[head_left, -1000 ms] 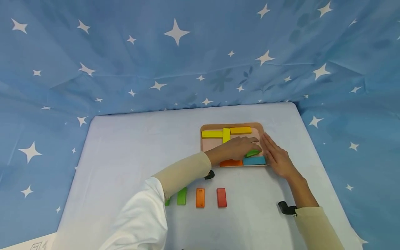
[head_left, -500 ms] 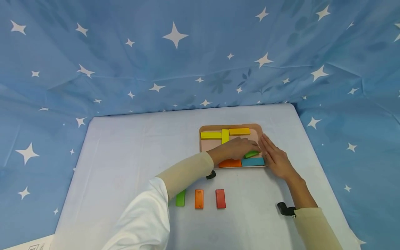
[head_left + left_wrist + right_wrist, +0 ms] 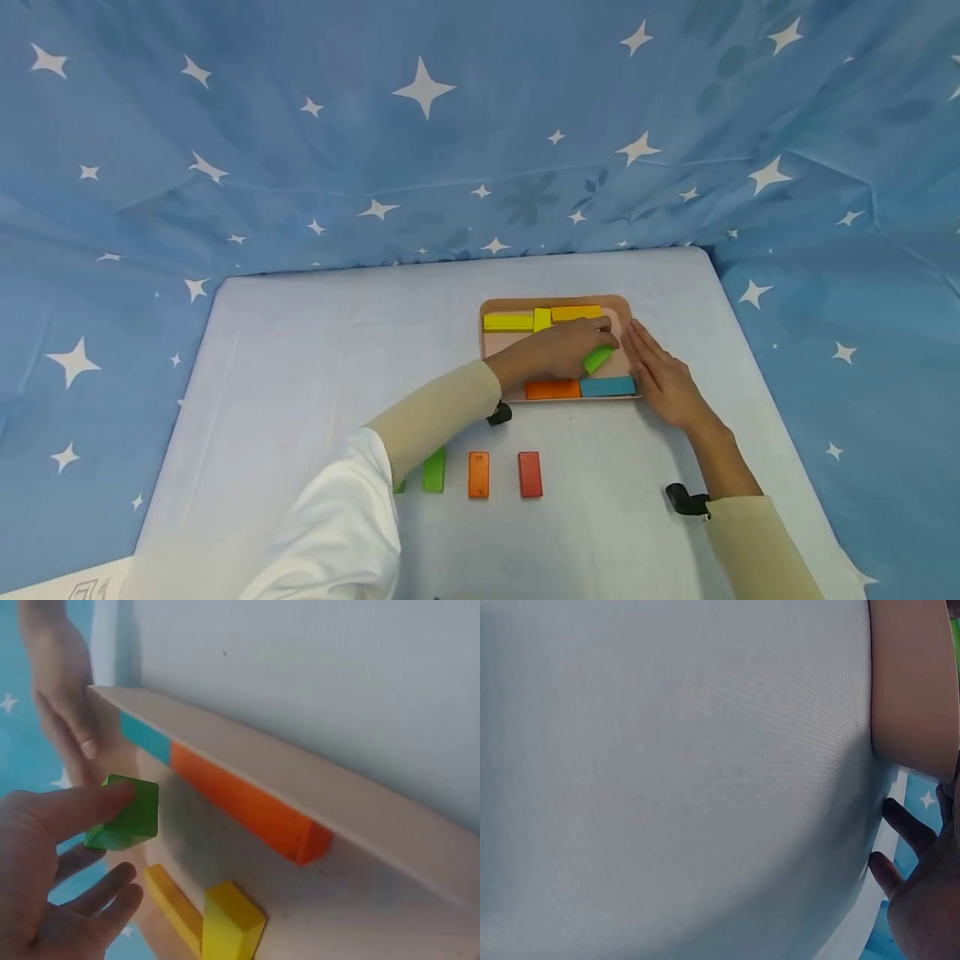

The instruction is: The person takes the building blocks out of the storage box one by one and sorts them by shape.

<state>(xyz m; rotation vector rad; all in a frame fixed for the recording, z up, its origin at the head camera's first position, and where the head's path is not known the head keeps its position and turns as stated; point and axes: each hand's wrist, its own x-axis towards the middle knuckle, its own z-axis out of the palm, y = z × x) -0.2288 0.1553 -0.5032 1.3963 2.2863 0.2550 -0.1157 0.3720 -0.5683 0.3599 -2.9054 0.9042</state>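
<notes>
Green block (image 3: 597, 359) is pinched in the fingers of the left hand (image 3: 564, 350), tilted above the floor of the wooden tray (image 3: 557, 302), near its right side. Orange block (image 3: 552, 389) and blue block (image 3: 607, 386) lie along the tray's near wall. Right hand (image 3: 663, 382) rests flat, fingers straight, against the tray's right edge on the table (image 3: 315, 367)

Bright, even light, soft shadows, head view bowed at edges, wrist views close, perhaps slightly blurred
</notes>
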